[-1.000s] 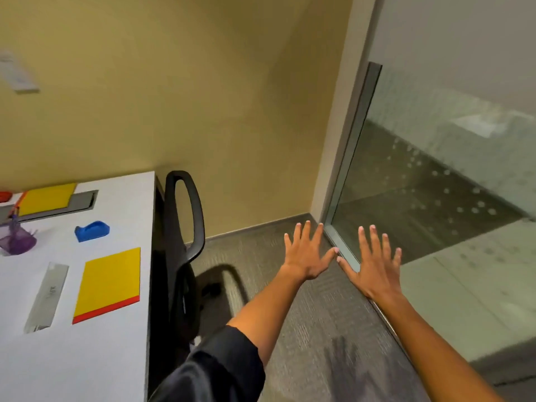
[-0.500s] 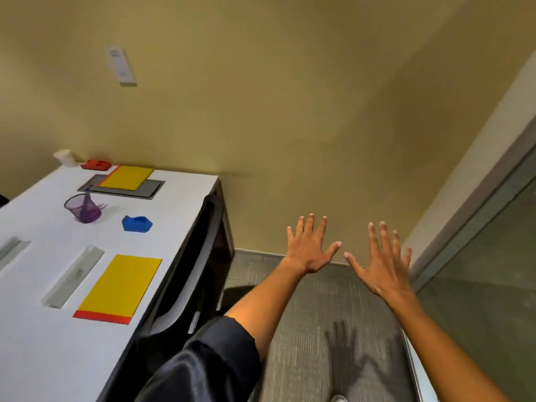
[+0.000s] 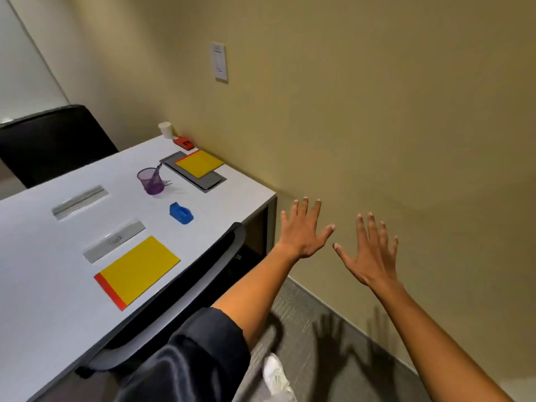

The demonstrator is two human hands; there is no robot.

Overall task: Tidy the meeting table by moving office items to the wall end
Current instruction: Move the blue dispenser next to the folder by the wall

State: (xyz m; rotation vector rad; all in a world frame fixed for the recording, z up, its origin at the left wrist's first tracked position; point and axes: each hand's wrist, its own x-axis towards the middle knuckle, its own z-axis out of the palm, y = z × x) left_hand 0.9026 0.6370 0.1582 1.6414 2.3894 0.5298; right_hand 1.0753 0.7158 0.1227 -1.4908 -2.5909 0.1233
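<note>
Meanwhile the white table (image 3: 43,285) carries a blue tape dispenser (image 3: 181,213) at its middle, a purple mesh cup (image 3: 150,181) wallward of it, a yellow pad (image 3: 139,271) nearer. Left hand (image 3: 301,232) and right hand (image 3: 371,256) hover beyond its edge, fingers spread, holding nothing.

both arms outstretched, left hand (image 3: 301,230) and right hand (image 3: 369,258) spread, empty
</note>
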